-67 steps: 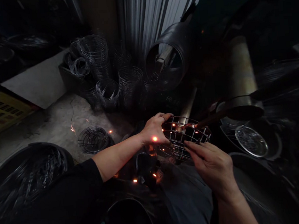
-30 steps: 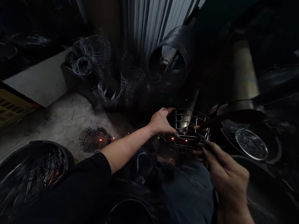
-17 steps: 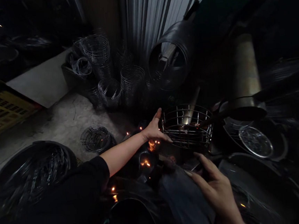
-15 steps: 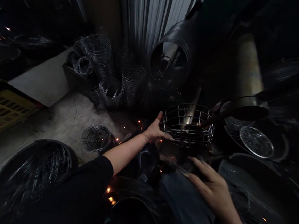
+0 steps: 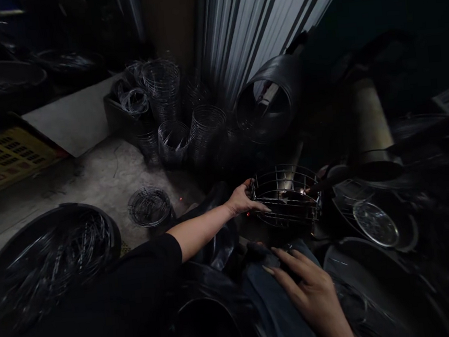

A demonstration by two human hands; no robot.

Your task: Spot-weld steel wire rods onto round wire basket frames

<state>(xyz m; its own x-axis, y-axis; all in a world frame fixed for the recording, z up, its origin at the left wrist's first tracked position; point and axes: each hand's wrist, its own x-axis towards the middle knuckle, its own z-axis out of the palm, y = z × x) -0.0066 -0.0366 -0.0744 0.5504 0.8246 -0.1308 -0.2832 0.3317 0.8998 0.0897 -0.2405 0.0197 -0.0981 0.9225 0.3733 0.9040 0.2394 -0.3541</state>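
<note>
In the middle of the view, my left hand [image 5: 243, 199] is closed on the left side of a round wire basket [image 5: 286, 202], thumb and fingers gripping its rods. The basket sits around the end of a dark metal arm [image 5: 330, 181] that comes in from the right. My right hand [image 5: 315, 286] is lower, over dark blue cloth [image 5: 277, 300] that looks like a trouser leg. Its fingers are stretched out and apart, with nothing visible in them. Dim light hides the far side of the basket.
Stacked wire rings [image 5: 162, 85] stand at the back beside a large wire coil [image 5: 269, 101]. Left are a black tub [image 5: 114, 236] of wire pieces, a small wire stack [image 5: 149, 206] and a yellow crate [image 5: 7, 156]. On the right are dark basins [image 5: 358, 256] and a pale cylinder [image 5: 373, 113].
The bright sparks around the basket have mostly died away. My left hand keeps its hold on the basket, and the right hand stays low over the cloth. The view has shifted slightly.
</note>
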